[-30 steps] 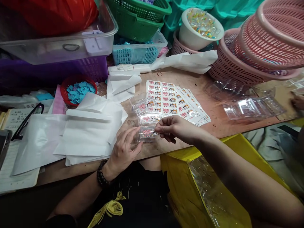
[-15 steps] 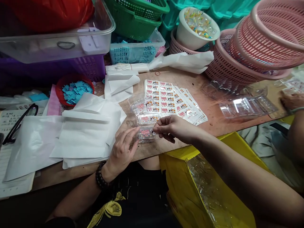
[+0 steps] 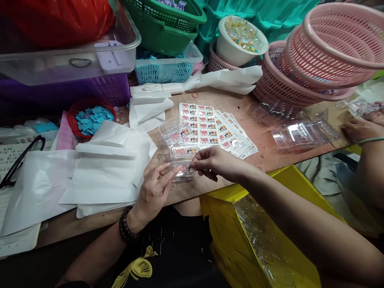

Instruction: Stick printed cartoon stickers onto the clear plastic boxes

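Observation:
A small clear plastic box (image 3: 183, 177) lies near the table's front edge, with a cat-print sticker (image 3: 183, 169) over its top. My right hand (image 3: 214, 162) is closed in a pinch on the sticker's right end and hides part of it. Thumb and forefinger apart, my left hand (image 3: 154, 186) touches the left side of the box and sticker. Just behind are a second clear box (image 3: 183, 152) bearing the same print and a third clear box (image 3: 177, 135), tilted. Sticker sheets (image 3: 207, 124) lie fanned out beyond them.
White backing paper (image 3: 105, 172) covers the table's left. A red basket (image 3: 72, 116) of blue pieces stands behind it. Empty clear boxes (image 3: 300, 134) lie right, below pink baskets (image 3: 330, 48). A yellow box (image 3: 231, 232) sits beside my lap. Another person's hand (image 3: 360, 129) rests at far right.
My left thumb has moved up onto the left end of the sticker. My right hand keeps its pinch. The whole view has shifted slightly.

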A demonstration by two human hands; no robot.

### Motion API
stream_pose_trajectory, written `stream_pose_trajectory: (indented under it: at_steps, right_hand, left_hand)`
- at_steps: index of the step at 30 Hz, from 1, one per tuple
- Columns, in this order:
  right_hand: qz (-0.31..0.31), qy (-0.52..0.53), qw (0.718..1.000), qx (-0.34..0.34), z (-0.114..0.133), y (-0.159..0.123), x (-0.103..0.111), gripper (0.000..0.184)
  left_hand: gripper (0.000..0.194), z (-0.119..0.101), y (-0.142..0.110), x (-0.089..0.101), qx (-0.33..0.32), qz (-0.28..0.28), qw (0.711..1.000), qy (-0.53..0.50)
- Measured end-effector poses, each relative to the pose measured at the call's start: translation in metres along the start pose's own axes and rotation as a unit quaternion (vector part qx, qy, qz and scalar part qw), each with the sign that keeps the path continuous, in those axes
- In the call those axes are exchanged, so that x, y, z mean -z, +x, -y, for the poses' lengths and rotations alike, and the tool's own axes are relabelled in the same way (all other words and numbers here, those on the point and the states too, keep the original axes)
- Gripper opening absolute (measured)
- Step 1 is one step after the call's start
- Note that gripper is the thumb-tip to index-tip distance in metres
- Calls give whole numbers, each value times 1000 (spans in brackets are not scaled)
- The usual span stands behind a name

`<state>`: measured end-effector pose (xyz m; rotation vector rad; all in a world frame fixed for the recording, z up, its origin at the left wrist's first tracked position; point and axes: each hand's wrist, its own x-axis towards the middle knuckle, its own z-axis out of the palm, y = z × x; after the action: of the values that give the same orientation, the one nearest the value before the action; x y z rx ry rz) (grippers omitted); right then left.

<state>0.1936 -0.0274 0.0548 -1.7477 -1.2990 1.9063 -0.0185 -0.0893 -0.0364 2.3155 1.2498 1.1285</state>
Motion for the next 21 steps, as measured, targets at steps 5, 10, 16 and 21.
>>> stream_pose_trajectory:
  at_steps: [5,10,16,21]
  right_hand:
    - [-22,-40,999,18,-5,2,-2,26]
    - [-46,-67,996,33,-8,-1,-4,28]
    - [-67,-4,997,41,-19,-8,-4,34]
    - [-87,47,994,37,-26,-12,-7,43]
  left_hand:
    - [38,1,-1,-1,-6,2,1000,9]
    - [40,-1,0,-1,1,3,1000,23]
    - [40,-1,1,-2,-6,-5,1000,23]
    - [42,-3,1,-2,-9,-5,1000,20]
